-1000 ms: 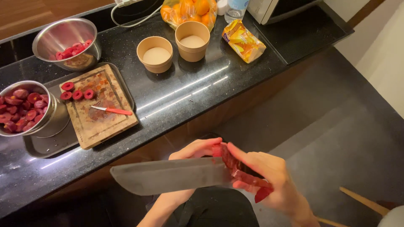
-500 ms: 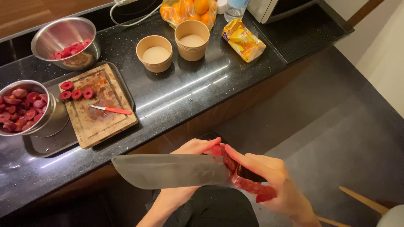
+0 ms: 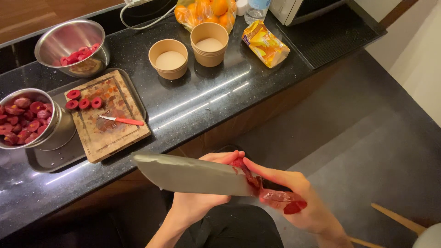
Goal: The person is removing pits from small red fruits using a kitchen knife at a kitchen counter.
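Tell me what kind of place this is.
Most likely a home kitchen. A black stone counter carries a wooden cutting board with sliced red fruit, steel bowls of the same fruit, and a bag of oranges. The right hand holds a large cleaver.

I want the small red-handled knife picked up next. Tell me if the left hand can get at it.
Probably not right away: the left hand is under the big knife's blade. The small knife itself lies uncovered on the cutting board.
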